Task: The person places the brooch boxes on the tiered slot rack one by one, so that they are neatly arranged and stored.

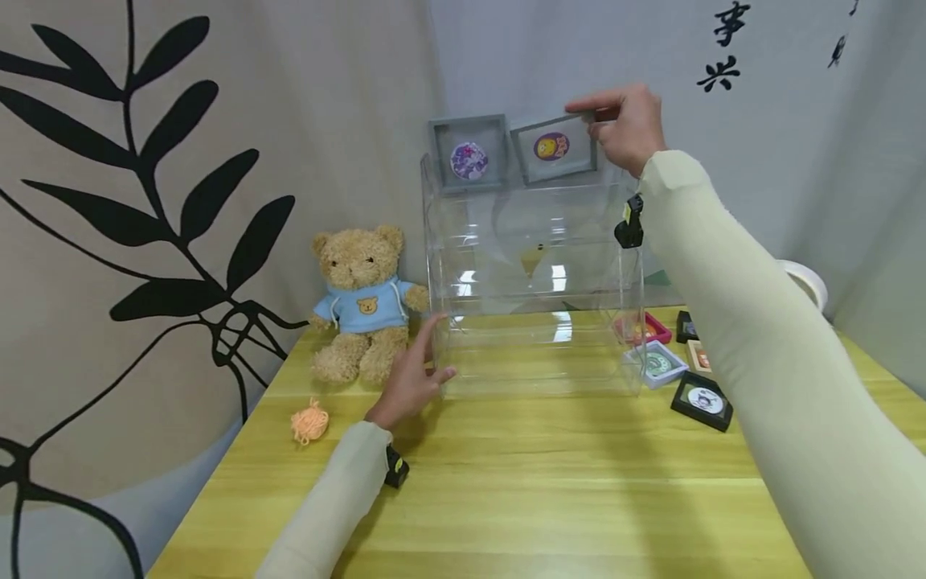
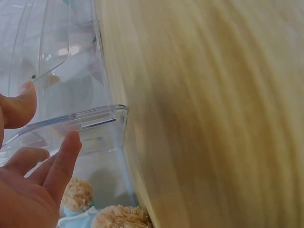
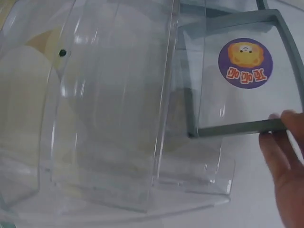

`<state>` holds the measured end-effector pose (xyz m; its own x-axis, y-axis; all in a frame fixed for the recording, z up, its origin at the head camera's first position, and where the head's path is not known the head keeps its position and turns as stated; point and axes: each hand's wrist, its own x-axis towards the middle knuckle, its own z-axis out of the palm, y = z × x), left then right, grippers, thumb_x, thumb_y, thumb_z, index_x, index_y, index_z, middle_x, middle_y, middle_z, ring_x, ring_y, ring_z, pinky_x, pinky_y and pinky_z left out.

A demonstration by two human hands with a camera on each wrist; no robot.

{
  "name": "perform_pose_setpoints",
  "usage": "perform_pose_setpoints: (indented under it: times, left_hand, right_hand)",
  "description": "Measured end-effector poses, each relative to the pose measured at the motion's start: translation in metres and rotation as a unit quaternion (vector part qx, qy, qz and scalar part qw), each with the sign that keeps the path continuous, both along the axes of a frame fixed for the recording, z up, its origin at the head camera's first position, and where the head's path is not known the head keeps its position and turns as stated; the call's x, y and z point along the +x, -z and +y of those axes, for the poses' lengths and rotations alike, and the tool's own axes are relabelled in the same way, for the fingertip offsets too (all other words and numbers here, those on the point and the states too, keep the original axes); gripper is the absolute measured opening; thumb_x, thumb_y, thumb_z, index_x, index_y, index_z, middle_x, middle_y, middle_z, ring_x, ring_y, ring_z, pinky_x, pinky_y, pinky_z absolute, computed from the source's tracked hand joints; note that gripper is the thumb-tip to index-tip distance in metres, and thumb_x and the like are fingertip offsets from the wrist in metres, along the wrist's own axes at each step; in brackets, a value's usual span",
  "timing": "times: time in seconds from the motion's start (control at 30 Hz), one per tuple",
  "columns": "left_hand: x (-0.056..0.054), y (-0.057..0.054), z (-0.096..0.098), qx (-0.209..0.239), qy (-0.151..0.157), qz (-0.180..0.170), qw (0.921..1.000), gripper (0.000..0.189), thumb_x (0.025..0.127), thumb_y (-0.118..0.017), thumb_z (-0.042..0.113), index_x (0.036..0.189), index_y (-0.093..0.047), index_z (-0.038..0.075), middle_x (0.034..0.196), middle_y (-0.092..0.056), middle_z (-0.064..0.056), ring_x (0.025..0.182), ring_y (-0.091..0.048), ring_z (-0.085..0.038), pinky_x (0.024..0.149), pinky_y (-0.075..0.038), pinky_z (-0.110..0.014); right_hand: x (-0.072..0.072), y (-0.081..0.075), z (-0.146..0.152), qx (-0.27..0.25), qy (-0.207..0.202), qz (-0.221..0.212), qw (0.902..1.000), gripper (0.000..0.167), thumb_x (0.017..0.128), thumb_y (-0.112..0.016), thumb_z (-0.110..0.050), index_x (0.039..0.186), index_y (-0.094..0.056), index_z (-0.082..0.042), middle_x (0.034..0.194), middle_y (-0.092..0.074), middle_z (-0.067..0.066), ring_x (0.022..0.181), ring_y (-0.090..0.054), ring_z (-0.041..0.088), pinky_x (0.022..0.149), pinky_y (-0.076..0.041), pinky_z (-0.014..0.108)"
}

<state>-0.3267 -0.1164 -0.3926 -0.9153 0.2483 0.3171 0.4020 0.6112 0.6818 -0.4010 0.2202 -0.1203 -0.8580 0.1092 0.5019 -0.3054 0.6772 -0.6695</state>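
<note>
Up at the top right of the head view, my right hand [image 1: 629,129] pinches the upper right corner of a grey display frame [image 3: 247,114]. A round purple badge with a yellow character [image 3: 245,64] shows inside it. The frame tilts over the top tier of a clear stepped display rack [image 1: 535,322]. Beside it on that tier, a second grey frame [image 1: 469,153] with a purple-and-white round stands upright. At the rack's lower left side is my left hand [image 1: 412,382], its thumb and fingers spread on either side of the clear side panel [image 2: 90,116].
A teddy bear [image 1: 364,301] in a blue hoodie sits left of the rack. In front of it lies an orange yarn ball [image 1: 309,422]. Several small frames, including a black one [image 1: 703,400] and a pale lilac one [image 1: 658,364], lie right of the rack on the wooden table [image 1: 550,490].
</note>
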Motion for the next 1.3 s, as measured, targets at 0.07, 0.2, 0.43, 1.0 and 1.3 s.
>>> perform_pose_setpoints:
  times: [0.07,0.2,0.43,1.0,1.3]
  left_hand:
    - [0.0,-0.002,-0.001,-0.001,0.003,-0.006,1.0,0.096,0.087,-0.077,0.008,0.15,-0.023,0.057,0.14,-0.059,-0.027,0.12,-0.064,-0.044,0.082,-0.064,-0.047]
    - [-0.001,-0.005,-0.005,-0.011,-0.002,-0.01,0.9999,0.095,0.087,-0.077,0.012,0.148,-0.022,0.06,0.138,-0.059,-0.027,0.094,-0.073,-0.04,0.069,-0.065,-0.038]
    - [0.001,-0.005,-0.007,-0.017,-0.012,0.001,0.9998,0.095,0.087,-0.078,0.012,0.149,-0.023,0.058,0.137,-0.06,-0.026,0.078,-0.07,-0.039,0.064,-0.063,-0.041]
    - [-0.001,-0.01,0.001,-0.018,0.005,-0.009,0.9998,0.094,0.088,-0.076,0.014,0.151,-0.02,0.057,0.152,-0.048,-0.023,0.127,-0.056,-0.05,0.099,-0.051,-0.068]
    - [0.002,-0.008,-0.001,-0.014,0.012,-0.015,0.9997,0.093,0.089,-0.076,0.011,0.152,-0.021,0.051,0.146,-0.051,-0.03,0.093,-0.071,-0.045,0.079,-0.064,-0.05]
  right_hand:
    - [-0.002,0.0,0.003,0.01,0.014,-0.003,0.9998,0.048,0.098,-0.053,0.005,0.129,-0.068,-0.028,0.146,-0.06,-0.003,0.128,-0.06,0.014,0.089,-0.053,0.018]
    - [-0.006,0.003,0.006,0.027,0.034,-0.002,0.9991,0.046,0.1,-0.051,0.003,0.132,-0.065,-0.027,0.147,-0.058,-0.004,0.129,-0.057,0.012,0.091,-0.053,0.018]
    - [-0.014,0.013,-0.001,0.143,0.024,0.038,0.9887,0.046,0.103,-0.048,-0.014,0.149,-0.046,-0.021,0.156,-0.038,0.019,0.144,-0.035,0.029,0.12,-0.038,0.039]
    - [0.001,0.026,0.013,0.311,-0.008,-0.084,0.9467,0.09,0.102,-0.048,-0.044,0.16,0.014,-0.013,0.168,0.004,0.025,0.151,0.009,0.05,0.117,-0.003,0.075]
    - [0.031,0.054,0.025,0.342,-0.023,-0.013,0.9394,0.081,0.102,-0.054,-0.032,0.163,-0.003,-0.02,0.166,-0.011,0.027,0.151,-0.003,0.051,0.115,-0.007,0.077]
